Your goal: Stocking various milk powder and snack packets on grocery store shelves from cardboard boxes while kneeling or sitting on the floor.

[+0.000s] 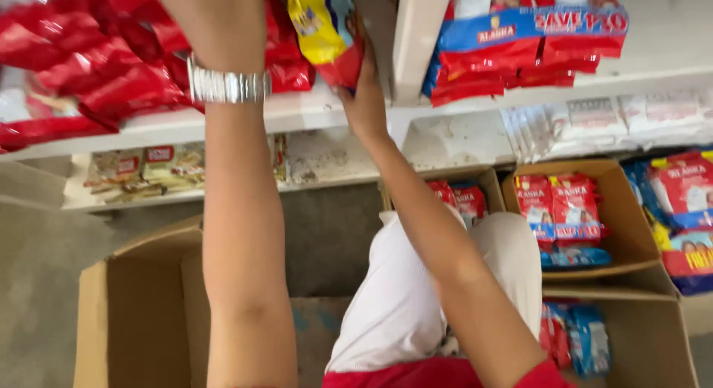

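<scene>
Both my arms reach up to a white shelf (312, 109). My right hand (364, 91) presses against a yellow and red packet (323, 28) standing at the shelf's right end, fingers wrapped behind it. My left hand (212, 20) is pushed in among several red foil packets (96, 69); its fingers are hidden by them. A silver metal watch (226, 86) sits on my left wrist. My knees in white trousers (416, 299) show below.
A brown cardboard box (134, 314) lies open on the floor at the lower left. Two more boxes (624, 217) at the right hold red and blue packets. Red and blue packs (520, 46) fill the upper right shelf, white packs (616, 121) the one below.
</scene>
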